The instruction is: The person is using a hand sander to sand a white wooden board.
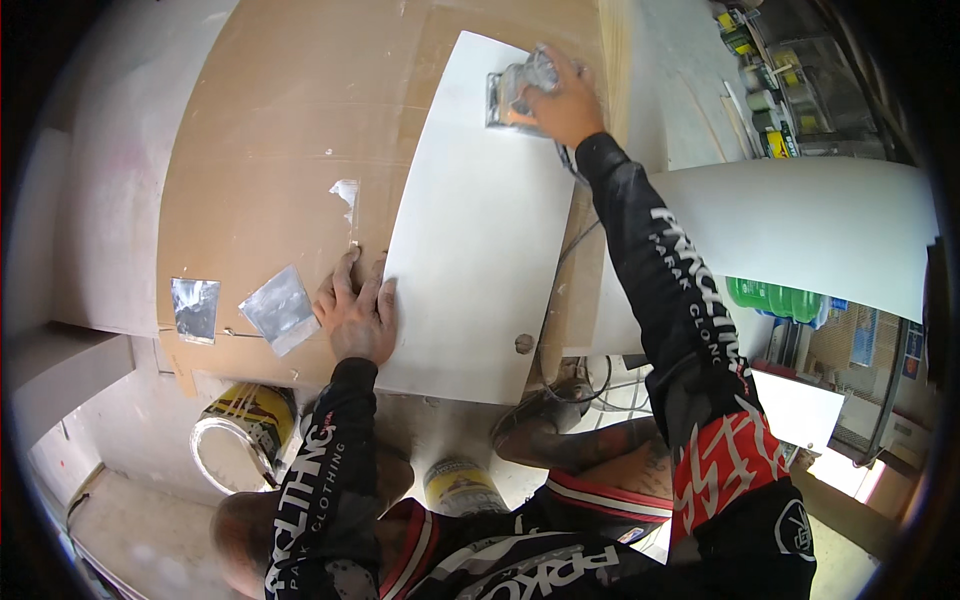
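Note:
A long white panel (470, 240) lies on a brown cardboard sheet (270, 130), with a round dark hole near its near right corner. Near the panel's far end, my right hand (568, 103) is wrapped round a dusty electric sander (515, 90), whose square pad rests on the white surface. The sander's dark cord (575, 240) runs down along the panel's right side. My left hand (358, 315) lies flat with fingers spread, mostly on the cardboard, its edge against the panel's left edge. Two grey sandpaper pieces (280, 310) (195, 310) lie left of that hand.
A paint bucket (240, 440) stands on the floor at lower left, and another bucket (462, 487) is between my legs. To the right are another white panel (800, 225), green bottles (775, 298) and a shelf with several cans (765, 100). Cord loops hang by my right knee.

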{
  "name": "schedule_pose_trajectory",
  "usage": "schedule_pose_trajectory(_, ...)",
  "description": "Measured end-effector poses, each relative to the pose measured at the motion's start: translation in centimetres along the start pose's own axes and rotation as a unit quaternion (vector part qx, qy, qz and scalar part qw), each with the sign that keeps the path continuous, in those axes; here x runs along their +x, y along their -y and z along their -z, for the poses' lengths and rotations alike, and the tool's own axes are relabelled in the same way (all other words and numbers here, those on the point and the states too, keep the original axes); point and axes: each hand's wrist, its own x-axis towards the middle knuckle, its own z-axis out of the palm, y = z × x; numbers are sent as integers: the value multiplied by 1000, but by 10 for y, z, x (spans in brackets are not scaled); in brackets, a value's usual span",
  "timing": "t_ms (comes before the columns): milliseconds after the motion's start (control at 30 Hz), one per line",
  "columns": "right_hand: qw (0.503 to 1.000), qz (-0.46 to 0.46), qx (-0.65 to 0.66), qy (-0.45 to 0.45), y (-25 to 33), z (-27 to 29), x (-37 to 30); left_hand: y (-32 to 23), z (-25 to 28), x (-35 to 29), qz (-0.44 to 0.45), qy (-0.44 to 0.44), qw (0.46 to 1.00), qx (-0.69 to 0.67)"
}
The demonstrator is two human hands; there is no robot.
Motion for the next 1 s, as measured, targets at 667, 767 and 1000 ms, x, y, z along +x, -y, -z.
schedule_pose_trajectory(667,999,-42,1,23,14,-18,22,2,-1,0,10,14,1000,-16)
schedule_pose_trajectory(767,1000,-12,-20,1,8,-19,15,1,-2,0,19,13,1000,-7)
schedule_pose_trajectory(1000,1000,-13,-19,-14,0,-23,46,1,-1,-1,18,16,1000,-9)
